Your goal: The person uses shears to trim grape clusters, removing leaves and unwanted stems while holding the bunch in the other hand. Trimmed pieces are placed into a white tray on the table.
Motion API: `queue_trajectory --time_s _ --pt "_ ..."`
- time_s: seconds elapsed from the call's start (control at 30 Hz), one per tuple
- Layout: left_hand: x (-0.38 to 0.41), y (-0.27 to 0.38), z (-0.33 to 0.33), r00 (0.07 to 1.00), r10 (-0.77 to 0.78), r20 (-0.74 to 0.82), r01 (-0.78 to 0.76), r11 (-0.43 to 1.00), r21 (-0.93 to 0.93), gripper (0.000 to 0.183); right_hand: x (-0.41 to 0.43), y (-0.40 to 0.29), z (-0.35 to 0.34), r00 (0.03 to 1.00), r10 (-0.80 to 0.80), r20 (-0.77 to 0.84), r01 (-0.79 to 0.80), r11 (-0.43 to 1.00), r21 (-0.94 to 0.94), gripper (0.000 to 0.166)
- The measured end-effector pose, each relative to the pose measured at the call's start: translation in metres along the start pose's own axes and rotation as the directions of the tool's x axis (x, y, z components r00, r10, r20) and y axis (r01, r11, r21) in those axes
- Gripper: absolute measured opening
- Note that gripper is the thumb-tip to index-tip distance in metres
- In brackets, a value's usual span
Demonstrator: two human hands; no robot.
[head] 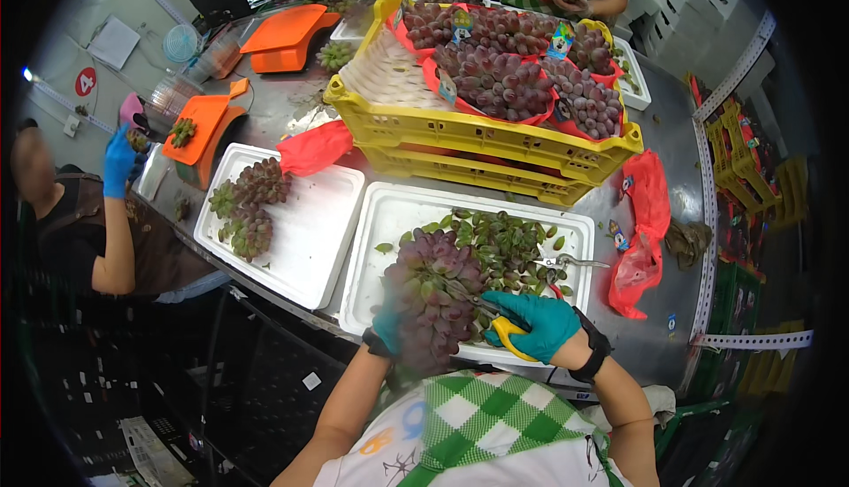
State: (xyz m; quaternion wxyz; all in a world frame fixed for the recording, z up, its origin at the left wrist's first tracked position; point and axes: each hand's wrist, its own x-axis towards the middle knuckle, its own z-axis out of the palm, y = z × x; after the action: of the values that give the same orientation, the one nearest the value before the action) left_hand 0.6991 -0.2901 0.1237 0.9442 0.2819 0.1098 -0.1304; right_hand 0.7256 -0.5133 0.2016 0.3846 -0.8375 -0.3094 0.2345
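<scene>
A large bunch of purple grapes [431,268] hangs over the near left part of a white foam tray [378,211]. My left hand [387,329], in a teal glove, supports the bunch from its left side; most of its fingers are hidden behind the grapes. In my gloved right hand [540,324] are yellow-handled trimming scissors [509,338], their blades reaching into the bunch. Whether the blades are closed cannot be told. Loose small grapes [504,241], green to dark, cover the tray's right part. A second pair of snips [570,261] lies across its right rim.
Another foam tray [318,235] at left holds smaller grape bunches [252,205]. Stacked yellow crates [477,132] stand beyond, bearing red-wrapped grapes [494,82]. Red bags [643,215] lie at right. Orange scales [209,132] stand left. A blue-gloved co-worker [119,162] and others work around the table.
</scene>
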Motion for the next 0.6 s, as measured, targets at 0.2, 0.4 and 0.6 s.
queue_trajectory --time_s 0.2,0.4,0.6 --pt "0.0 0.001 -0.002 1.0 -0.017 -0.002 0.017 0.998 -0.058 0.031 -0.002 0.0 -0.003 0.997 0.055 0.049 -0.057 0.997 0.043 0.044" --pt "-0.001 0.002 -0.004 1.0 -0.002 0.009 0.003 0.992 -0.125 0.028 -0.003 0.0 -0.006 0.997 0.062 0.046 -0.06 0.997 -0.045 0.044" --pt "0.0 0.005 -0.01 0.998 0.044 0.038 -0.034 0.972 -0.231 0.026 -0.004 0.003 -0.002 1.0 0.021 0.022 -0.02 0.999 -0.031 0.043"
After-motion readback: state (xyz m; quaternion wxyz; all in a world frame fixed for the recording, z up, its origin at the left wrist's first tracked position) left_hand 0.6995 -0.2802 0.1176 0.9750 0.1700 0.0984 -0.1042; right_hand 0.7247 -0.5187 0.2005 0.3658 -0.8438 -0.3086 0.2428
